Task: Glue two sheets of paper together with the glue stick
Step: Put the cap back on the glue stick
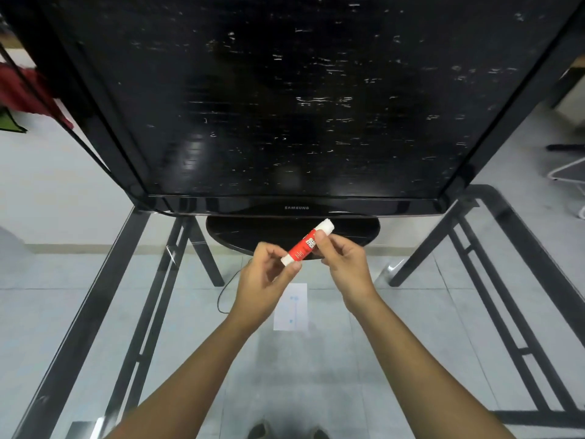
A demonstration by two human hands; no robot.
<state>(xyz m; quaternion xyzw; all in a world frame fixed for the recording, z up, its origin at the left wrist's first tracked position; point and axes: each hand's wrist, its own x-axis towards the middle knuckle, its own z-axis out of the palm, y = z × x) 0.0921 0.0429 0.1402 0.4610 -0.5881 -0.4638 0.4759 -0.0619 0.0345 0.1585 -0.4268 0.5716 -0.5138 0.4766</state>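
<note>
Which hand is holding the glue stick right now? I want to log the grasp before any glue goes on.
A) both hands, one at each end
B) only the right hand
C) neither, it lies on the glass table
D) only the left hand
A: the left hand pinches the lower white end of the glue stick and the right hand holds it nearer the upper end, above the paper.
</note>
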